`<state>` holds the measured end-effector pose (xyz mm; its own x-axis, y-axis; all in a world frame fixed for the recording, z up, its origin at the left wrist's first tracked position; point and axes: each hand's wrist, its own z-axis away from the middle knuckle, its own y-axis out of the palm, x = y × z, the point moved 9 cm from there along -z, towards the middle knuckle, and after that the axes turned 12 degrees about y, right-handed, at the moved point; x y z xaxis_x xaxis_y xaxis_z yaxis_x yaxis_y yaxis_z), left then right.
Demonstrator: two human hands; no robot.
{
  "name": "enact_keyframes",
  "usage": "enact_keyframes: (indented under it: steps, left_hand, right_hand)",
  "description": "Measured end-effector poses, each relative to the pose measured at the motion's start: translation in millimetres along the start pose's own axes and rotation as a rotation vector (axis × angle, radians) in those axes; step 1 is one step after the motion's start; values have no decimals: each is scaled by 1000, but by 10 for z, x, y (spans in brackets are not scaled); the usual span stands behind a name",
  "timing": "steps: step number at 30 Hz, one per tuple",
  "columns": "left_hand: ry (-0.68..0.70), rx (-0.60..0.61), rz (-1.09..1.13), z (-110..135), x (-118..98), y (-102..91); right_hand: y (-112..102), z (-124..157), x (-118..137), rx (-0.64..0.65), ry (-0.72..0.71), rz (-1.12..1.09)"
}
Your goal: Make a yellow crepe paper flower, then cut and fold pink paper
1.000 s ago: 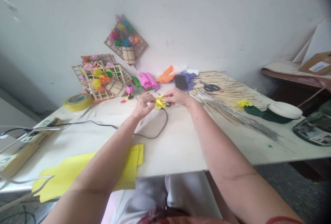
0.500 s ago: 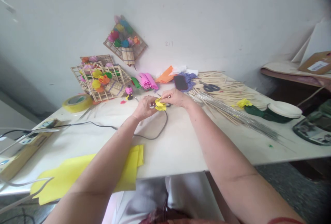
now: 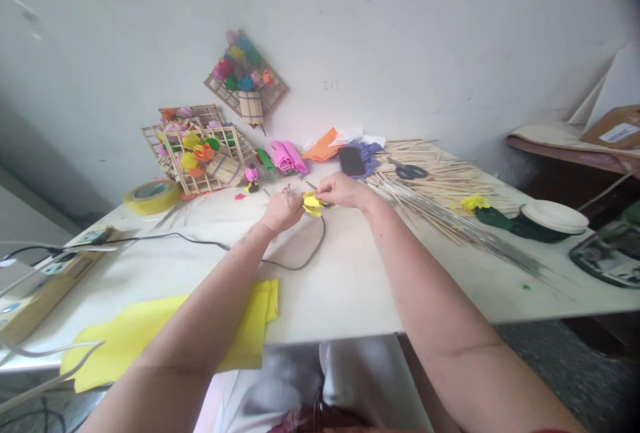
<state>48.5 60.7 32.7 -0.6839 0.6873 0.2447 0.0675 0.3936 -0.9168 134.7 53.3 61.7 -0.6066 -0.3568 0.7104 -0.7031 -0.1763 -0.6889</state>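
Two hands, the left hand point(image 3: 284, 210) and the right hand point(image 3: 343, 191), meet over a smooth white tabletop point(image 3: 345, 286). From where I stand, thin wooden sticks point(image 3: 450, 169) lie loosely heaped beside straight, silvery wires point(image 3: 465, 227); flat yellow paper point(image 3: 125, 333) lies partly under the left forearm. Between the hands is a small yellow flower point(image 3: 313, 203), its petals curved. The left hand's curled fingers hold its left side; the right pinches its upper edge.
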Motion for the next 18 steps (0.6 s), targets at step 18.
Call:
enact_keyframes:
  steps: [18]
  left_hand:
    - [-170,-275,-153,97,38,-335]
  right_hand:
    - [131,-4,-120,148,235,-499]
